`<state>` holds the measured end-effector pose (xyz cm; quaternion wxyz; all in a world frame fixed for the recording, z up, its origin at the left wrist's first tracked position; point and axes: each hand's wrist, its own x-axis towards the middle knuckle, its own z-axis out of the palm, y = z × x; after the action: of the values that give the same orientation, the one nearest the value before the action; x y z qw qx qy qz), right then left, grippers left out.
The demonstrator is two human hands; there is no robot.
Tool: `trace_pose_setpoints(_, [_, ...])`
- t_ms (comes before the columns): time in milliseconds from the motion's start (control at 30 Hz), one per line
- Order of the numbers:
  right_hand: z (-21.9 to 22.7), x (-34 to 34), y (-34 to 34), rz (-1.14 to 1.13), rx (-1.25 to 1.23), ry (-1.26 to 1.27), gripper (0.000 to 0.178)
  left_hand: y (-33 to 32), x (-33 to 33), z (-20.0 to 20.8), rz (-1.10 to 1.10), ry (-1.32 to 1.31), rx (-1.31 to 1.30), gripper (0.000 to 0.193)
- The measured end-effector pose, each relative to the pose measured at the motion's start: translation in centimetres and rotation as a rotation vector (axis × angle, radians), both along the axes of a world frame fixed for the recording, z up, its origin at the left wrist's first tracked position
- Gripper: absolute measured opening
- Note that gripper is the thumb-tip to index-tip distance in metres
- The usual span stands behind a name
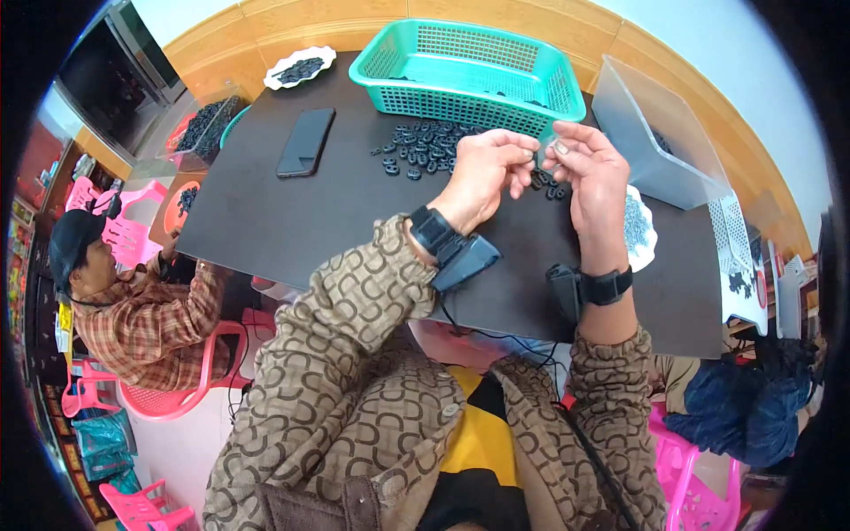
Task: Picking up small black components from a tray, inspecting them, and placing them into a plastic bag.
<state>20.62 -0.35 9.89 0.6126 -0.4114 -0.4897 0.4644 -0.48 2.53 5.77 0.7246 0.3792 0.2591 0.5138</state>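
Note:
Above the table, my left hand (492, 168) and my right hand (591, 168) are raised close together, fingertips nearly meeting. Thumb and fingers of each are pinched. Something small and pale shows at the right fingertips, too small to name; whatever the left fingers hold is hidden. Beyond and below the hands lies a pile of small black oval pieces (429, 146), with pairs of round openings in some. A few more lie under my right hand. Beside my right wrist, a white scalloped plate (649, 239) bears tiny pale pieces (634, 221), partly covered by the hand.
A green basket (469, 97) stands at the back, a clear plastic bin (655, 142) to its right. A phone (306, 142) and another scalloped plate (325, 57) with black pieces lie left. A person in a plaid shirt (150, 327) sits left. Cables (522, 341) hang by the front edge.

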Motion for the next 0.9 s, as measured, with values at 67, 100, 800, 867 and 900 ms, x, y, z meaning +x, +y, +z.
trace_pose_setpoints(67, [-0.6,0.2,0.9,-0.002,0.003,-0.010,0.032,0.4,0.3,0.7,0.035,0.070,0.018,0.016])
trace_pose_setpoints(100, [-0.8,0.2,0.8,-0.004,0.011,-0.016,0.033,0.1,0.4,1.2,0.074,0.160,0.108,0.015])
trace_pose_setpoints(800, [-0.3,-1.0,-0.4,-0.110,0.304,-0.441,0.022,0.4,-1.0,1.2,0.027,-0.061,0.037,0.013])
trace_pose_setpoints(867, [0.1,-1.4,-0.6,-0.098,0.456,-0.552,0.021,0.3,-1.1,1.2,0.005,-0.077,0.031,0.014])
trace_pose_setpoints(900, [0.5,-1.5,-0.9,-0.096,0.465,-0.648,0.021,0.2,-1.2,1.2,-0.019,-0.092,0.025,0.015])
